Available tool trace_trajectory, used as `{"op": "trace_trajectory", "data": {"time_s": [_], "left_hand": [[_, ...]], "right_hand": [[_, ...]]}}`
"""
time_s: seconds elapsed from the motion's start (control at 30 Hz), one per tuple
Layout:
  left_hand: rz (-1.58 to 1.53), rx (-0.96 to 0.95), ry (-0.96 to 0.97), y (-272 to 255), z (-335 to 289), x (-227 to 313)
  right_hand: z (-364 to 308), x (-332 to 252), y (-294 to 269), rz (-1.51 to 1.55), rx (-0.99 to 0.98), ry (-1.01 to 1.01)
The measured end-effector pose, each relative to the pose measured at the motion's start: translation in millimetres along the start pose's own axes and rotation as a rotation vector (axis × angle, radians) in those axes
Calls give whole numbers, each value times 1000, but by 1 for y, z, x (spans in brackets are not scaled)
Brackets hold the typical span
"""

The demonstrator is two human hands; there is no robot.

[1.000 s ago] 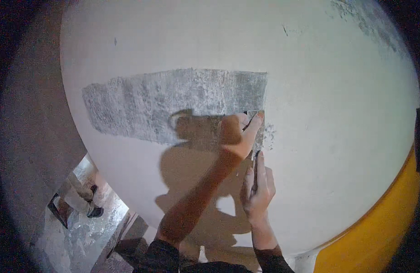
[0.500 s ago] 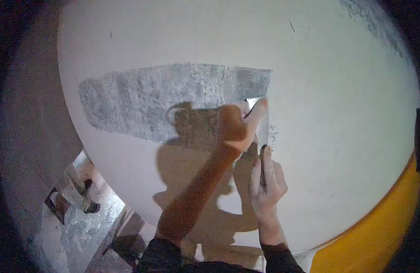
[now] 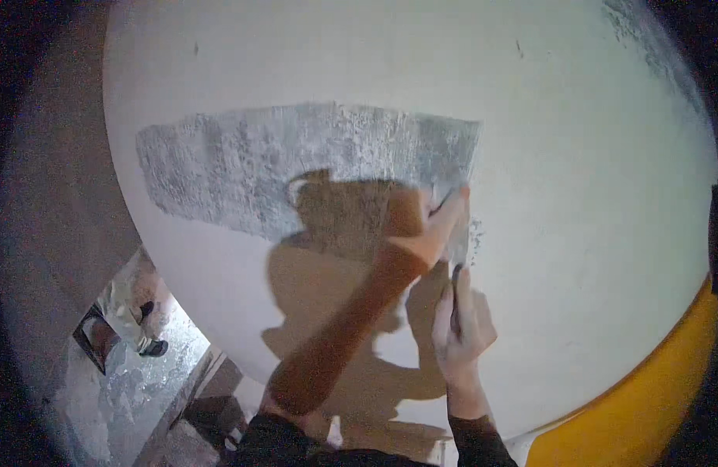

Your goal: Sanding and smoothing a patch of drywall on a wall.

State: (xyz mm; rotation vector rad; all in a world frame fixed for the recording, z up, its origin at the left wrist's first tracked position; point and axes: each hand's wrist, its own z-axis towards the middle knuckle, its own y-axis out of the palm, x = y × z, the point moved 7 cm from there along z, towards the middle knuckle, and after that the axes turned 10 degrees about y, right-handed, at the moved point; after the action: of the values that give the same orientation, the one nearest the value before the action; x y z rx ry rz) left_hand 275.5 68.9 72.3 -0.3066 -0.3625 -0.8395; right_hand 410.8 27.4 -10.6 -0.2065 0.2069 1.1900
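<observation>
One flat metal scraper with a dark handle is held at the right end of a mottled grey patch on a white wall. Its handle is clamped in the bare right hand; fingers of the bare left hand are laid over the blade, whether pinching cannot be told. Smoothing or scraping seems in hand; even pressure seems needed next.

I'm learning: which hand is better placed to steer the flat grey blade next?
Probably the right hand: it grips the dark, narrow handle; the left hand is higher, at the flat grey blade.
</observation>
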Motion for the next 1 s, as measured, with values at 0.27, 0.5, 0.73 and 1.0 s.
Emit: {"op": "trace_trajectory", "data": {"time_s": [0.27,0.5,0.73,1.0], "left_hand": [[-47,-64,-144,-7,-2,14],[-105,-61,-325,-1,-10,-4],[97,-49,-43,-4,-7,-5],[121,-41,-177,-8,12,-12]], "right_hand": [[-1,-2,-3,-23,-7,18],[-3,9,1,23,9,56],[-1,15,14,29,49,25],[15,19,13,38,40,74]]}}
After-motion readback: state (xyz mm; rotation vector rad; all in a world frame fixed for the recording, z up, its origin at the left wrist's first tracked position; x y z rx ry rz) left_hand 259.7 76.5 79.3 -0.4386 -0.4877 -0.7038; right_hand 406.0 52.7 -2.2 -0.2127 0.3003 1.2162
